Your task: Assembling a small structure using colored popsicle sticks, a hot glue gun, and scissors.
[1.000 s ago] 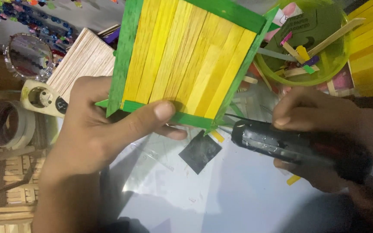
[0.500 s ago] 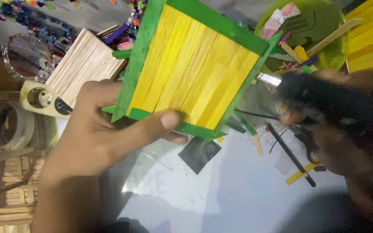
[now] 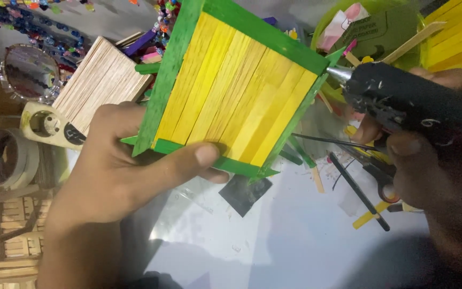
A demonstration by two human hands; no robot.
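Gluing under way — the left hand (image 3: 113, 176) clamps thumb and fingers on a yellow stick panel (image 3: 231, 91) held above the table, while the right hand (image 3: 423, 160), wrapped around a black glue gun (image 3: 402, 101), brings its nozzle to the panel's green edge — the bead wants a steady hand.

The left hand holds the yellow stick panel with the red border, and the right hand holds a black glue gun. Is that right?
Not quite. The head view shows the border is green, not red. The left hand holds the yellow stick panel with the green border, and the right hand holds the black glue gun.
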